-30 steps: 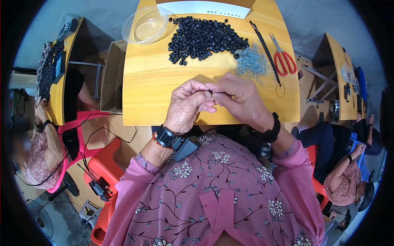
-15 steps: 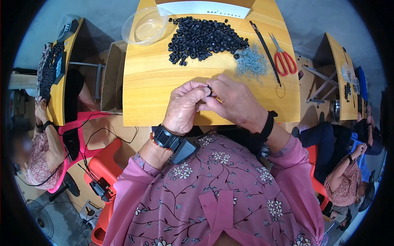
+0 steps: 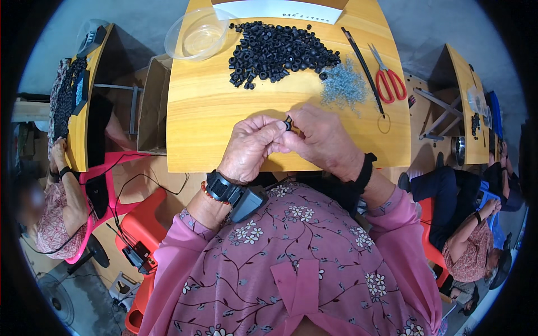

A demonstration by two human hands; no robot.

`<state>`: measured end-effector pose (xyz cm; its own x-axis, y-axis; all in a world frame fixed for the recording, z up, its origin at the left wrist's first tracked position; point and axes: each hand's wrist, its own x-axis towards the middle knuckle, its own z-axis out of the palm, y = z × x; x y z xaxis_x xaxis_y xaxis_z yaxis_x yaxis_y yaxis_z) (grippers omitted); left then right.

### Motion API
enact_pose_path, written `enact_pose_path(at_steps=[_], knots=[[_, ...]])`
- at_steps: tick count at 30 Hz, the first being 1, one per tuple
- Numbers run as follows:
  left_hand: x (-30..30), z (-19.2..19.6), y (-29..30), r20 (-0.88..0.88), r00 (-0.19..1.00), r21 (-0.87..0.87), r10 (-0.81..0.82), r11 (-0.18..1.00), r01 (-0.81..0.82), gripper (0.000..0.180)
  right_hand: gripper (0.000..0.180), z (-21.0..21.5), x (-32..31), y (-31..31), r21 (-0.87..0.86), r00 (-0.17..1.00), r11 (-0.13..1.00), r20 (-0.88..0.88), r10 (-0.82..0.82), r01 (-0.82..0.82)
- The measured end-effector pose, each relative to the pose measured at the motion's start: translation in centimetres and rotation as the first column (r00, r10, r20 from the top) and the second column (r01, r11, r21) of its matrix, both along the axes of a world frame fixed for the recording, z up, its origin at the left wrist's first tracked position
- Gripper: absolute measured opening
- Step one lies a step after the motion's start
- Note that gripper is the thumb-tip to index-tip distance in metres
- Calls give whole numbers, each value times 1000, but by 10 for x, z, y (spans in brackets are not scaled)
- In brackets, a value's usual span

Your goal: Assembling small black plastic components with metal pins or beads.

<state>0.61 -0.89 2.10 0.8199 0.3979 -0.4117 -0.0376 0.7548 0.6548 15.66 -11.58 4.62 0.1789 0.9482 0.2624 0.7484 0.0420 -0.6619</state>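
At frame center, the left hand pinches a black part; the right hand adjoins it from the right, equally near (right-hand hold and the part's long axis cannot be told).

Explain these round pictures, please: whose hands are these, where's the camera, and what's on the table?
There is no robot here, just a person working bare-handed. One wide camera worn on the head looks down, so straight edges bend. On the yellow wood-grained table lie a heap of small black rounded pieces, a scatter of tiny pale-blue bits, a thin black stick and red-handled metal scissors; a round clear plastic tub stands at the far left. The left hand and right hand meet, their fingers pinching a small black piece.
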Motion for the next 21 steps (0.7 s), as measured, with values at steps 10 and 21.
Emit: enact_pose_path(at_steps=[10,21], knots=[[4,0,-8,-40,998,297,56,954,-42,9,25,-4,-2,-2,30,999,998,28,46,-47],[5,-5,-9,-12,995,224,102,970,-96,10,18,-4,-1,-1,-5,984,999,-175,43,-44]])
